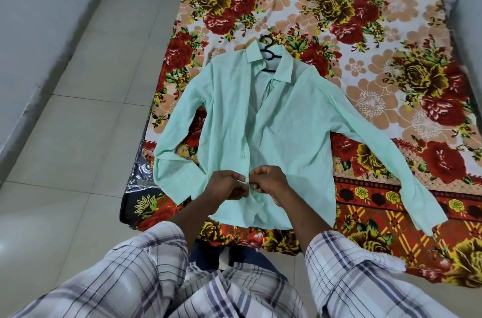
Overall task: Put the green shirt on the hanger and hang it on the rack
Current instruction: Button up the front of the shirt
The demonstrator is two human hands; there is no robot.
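Underneath, floral bedspread (pixel 365 31); hanger (pixel 272 55) inside green shirt (pixel 287 122)

Cannot see the black plastic hanger (pixel 268 52) beyond its hook, buried in the pale green long-sleeved shirt (pixel 273 122). Too small to tell what the fingers (pixel 234 175) of left hand (pixel 225 186) and right hand (pixel 270 182) pinch at the placket. Cuts off the red floral bedspread (pixel 365 31) at top and right.

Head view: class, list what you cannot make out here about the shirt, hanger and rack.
The hanger: only its black hook shows at the collar; the green shirt covers its arms.
The rack: nowhere in the head view.
The shirt front pinched by the left hand and right hand: their fingers hide any button there.
The bed cover: cut off at the right edge.
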